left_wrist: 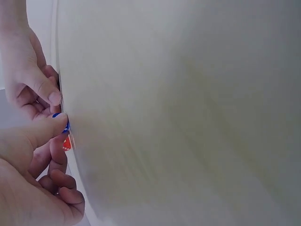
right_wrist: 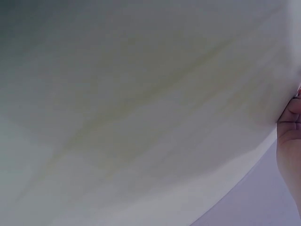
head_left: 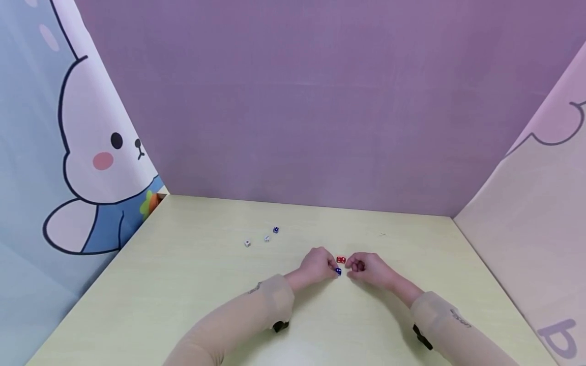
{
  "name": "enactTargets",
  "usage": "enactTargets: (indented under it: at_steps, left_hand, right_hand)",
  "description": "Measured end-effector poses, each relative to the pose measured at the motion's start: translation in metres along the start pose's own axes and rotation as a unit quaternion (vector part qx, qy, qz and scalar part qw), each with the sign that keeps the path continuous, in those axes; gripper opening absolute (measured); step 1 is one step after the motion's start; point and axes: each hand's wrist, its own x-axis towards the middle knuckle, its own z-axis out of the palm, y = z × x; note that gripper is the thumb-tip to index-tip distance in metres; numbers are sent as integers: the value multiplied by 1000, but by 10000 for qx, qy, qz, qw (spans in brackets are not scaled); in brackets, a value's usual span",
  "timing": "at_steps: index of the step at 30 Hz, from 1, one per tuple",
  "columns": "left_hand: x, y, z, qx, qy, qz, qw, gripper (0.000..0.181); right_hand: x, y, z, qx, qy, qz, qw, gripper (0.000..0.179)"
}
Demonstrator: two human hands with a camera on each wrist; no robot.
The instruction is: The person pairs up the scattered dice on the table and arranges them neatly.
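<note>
In the head view my left hand (head_left: pixel 316 264) pinches a blue die (head_left: pixel 338 271) between thumb and fingers, low over the table. The left wrist view also shows this blue die (left_wrist: pixel 66 123) at the left thumb's tip. Just behind it, two red dice (head_left: pixel 341 260) sit side by side on the tabletop. My right hand (head_left: pixel 372 269) is to the right of the dice, fingers loosely bent, thumb and forefinger apart, with nothing visible between them. Only part of a hand (right_wrist: pixel 290 129) enters the right wrist view, at its right edge.
Farther back on the left of the table (head_left: pixel 151 284) lie a white die (head_left: pixel 247 243), another white die (head_left: pixel 267 238) and a blue die (head_left: pixel 276 230). A small mark or scrap (head_left: pixel 382 234) shows at the back right. A purple panel (head_left: pixel 320 112) stands behind.
</note>
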Motion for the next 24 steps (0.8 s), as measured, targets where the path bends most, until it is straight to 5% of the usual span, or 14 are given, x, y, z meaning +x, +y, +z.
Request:
enactTargets:
  at_steps: [9, 24]
  left_hand:
    - [7, 5, 9, -290, 195, -100, 9993, 11]
    - [10, 11, 16, -18, 332, -305, 9990, 12]
  right_hand:
    - [1, 4, 1, 245, -36, -114, 9996, 17]
    - [2, 0, 4, 231, 97, -463, 9986, 12]
